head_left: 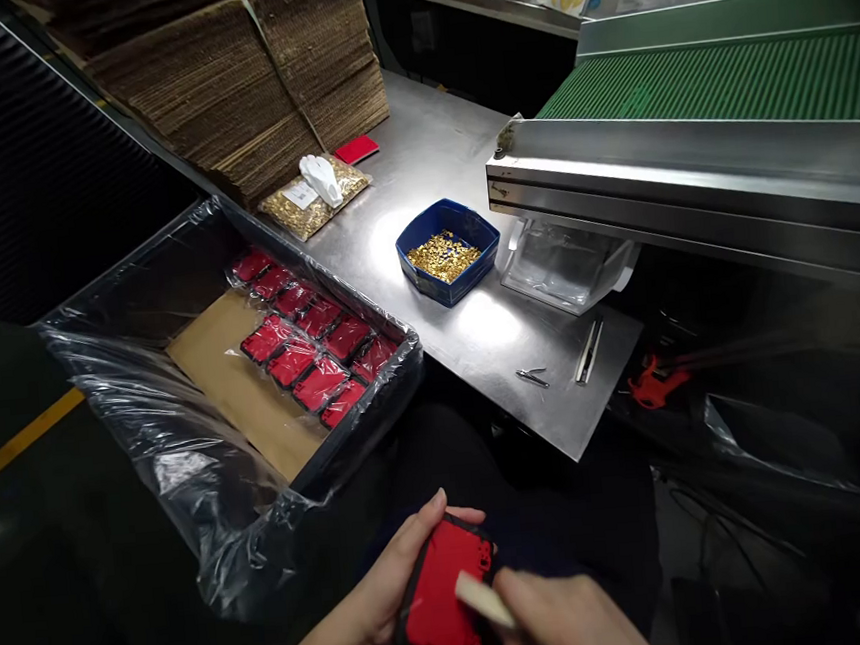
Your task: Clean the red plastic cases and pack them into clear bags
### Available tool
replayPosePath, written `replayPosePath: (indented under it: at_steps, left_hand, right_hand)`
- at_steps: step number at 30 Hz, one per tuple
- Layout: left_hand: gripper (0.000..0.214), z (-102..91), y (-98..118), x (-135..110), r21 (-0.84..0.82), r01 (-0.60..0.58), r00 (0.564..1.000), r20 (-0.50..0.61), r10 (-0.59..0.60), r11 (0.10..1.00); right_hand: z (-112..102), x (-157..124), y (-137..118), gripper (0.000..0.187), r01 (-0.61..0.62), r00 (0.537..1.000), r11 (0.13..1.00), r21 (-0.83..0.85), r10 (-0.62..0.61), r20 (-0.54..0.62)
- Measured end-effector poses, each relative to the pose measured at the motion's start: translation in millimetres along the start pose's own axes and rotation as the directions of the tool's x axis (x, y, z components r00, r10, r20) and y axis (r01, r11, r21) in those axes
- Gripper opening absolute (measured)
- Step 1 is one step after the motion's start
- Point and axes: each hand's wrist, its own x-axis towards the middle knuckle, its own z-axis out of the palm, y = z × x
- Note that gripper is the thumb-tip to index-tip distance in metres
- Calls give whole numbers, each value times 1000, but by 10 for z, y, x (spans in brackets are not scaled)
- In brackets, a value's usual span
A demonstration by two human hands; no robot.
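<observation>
In my left hand [403, 571] lies a flat red panel with a black frame [443, 597], its red face turned up and the fingers wrapped round its edges. My right hand [565, 617] is closed on a pale, flat stick-like tool [485, 601], somewhat blurred, whose end is over the red face; whether it touches cannot be made out. Similar red-and-black pieces [319, 382] lie in rows, in clear plastic, inside a dark crate [387, 391] to the left. On the metal table [470, 359] stands a blue tray [427, 288] of small gold-coloured parts [445, 256].
Small pliers [532, 378] and a slim knife-like tool [589, 351] lie near the table's front corner. A green conveyor [680, 85] overhangs the right side, above a clear plastic bag [564, 261]. Stacked cardboard [244, 88] and a bag of gold parts [292, 209] under a white glove [321, 179] are behind.
</observation>
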Motion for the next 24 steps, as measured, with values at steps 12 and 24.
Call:
replayPosePath:
  at_steps: [12, 24]
  left_hand:
    - [61, -25, -49, -8, -1, -28, 999, -40, 28, 1000]
    - [70, -133, -82, -26, 78, -69, 992, -102, 77, 995]
  right_hand:
    - [15, -82, -26, 19, -87, 994, 987, 134, 77, 74]
    - [152, -44, -76, 19, -107, 993, 985, 137, 99, 62]
